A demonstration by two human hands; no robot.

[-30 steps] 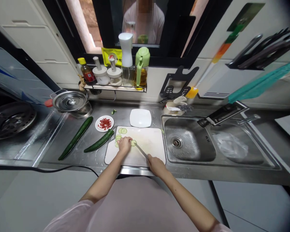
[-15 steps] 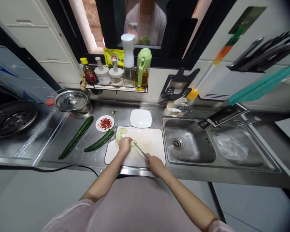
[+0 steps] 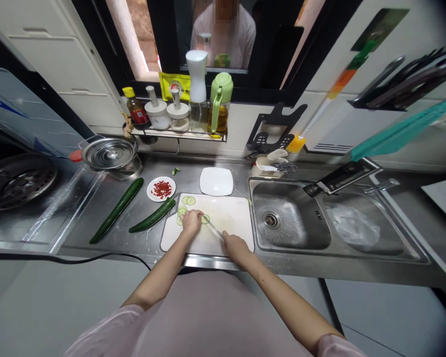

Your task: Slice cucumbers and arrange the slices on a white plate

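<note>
A white cutting board (image 3: 226,233) lies on the steel counter in front of me. My left hand (image 3: 192,221) rests on it with curled fingers, pressing down a piece of cucumber that is mostly hidden under the fingers. Several thin cucumber slices (image 3: 188,201) lie around that hand. My right hand (image 3: 236,246) is closed round the handle of a knife (image 3: 214,229), whose blade points at the cucumber slice (image 3: 205,218) beside my left fingers.
Two whole cucumbers (image 3: 116,210) (image 3: 153,216) lie left of the board. A small plate of chopped red chilli (image 3: 161,189) and an empty white square plate (image 3: 216,181) sit behind it. A lidded pot (image 3: 109,156) stands at left, the sink (image 3: 292,223) at right.
My right hand has moved a little to the left and forward with the knife, closer to my left hand. The left hand has stayed put.
</note>
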